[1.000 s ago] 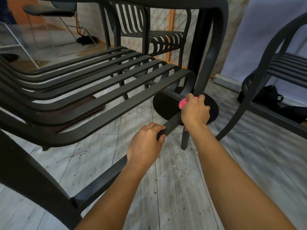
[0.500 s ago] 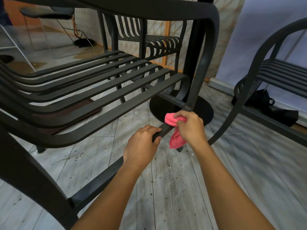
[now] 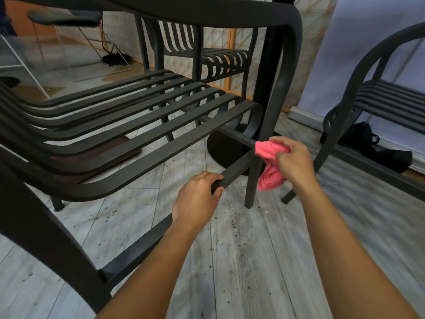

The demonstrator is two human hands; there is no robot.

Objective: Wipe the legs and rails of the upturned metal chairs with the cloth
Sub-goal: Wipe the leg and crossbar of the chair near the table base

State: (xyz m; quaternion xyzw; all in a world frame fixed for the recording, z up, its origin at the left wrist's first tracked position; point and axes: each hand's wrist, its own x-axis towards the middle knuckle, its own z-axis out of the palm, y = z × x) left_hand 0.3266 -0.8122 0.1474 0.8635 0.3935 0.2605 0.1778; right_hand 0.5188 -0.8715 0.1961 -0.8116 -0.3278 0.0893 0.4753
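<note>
1. Left hand (image 3: 197, 199) at centre frame wraps the lower side rail (image 3: 232, 172) of the near black metal chair (image 3: 128, 143); fingers (image 3: 215, 180) curled over the rail's top edge, pressed together; prob. there to steady the frame while the other hand rubs.
2. Right hand (image 3: 293, 161), centre-right, pinches the pink cloth (image 3: 269, 166) btw thumb and fingers; cloth bunched, top part pressed at the joint where side rail, front cross rail (image 3: 236, 135) and front leg (image 3: 251, 183) meet; lower part hangs loose beside the leg.
3. Judgement: the joint is being wiped now; leg below it and the rail stretch toward lower left not yet reached by the cloth.
4. Edges: curled slat ends (image 3: 255, 118) sit just above the cross rail, so tight gap there; armrest upright (image 3: 279, 107) rises right behind the cloth; round pedestal base (image 3: 220, 148) on the floor beyond the joint.
5. Open room: bare plank floor (image 3: 248, 261) under and right of the leg, free for a downward stroke; second chair (image 3: 368, 104) at right edge stands apart, w/ a black bag (image 3: 368, 143) beneath it.
6. Sliding along the side rail means the left hand must shift or lift.
</note>
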